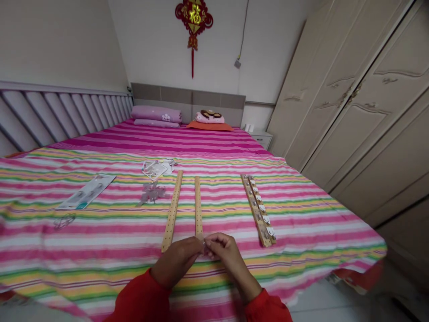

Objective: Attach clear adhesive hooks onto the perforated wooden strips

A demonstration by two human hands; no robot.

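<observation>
My left hand (pixel 181 257) and my right hand (pixel 223 248) meet close above the striped bedspread, fingertips pinched together. A small, pale or clear item seems to be between them, too small and covered to name. Just beyond my fingers lies a narrow wooden strip with holes (pixel 198 203), its near end partly hidden by my hands. A wider wooden strip with holes (pixel 172 212) lies to its left. Off to the right, two wooden strips (pixel 256 212) lie side by side, with several metal pieces and white round-ended tags attached along them.
Left of the strips are a pile of grey translucent pieces (pixel 153 192) and a heap of clear packets with cards (pixel 157 168). Farther left lie a packaged card (pixel 87 192) and thin wire loops (pixel 65 220). A wardrobe (pixel 351 103) stands right of the bed.
</observation>
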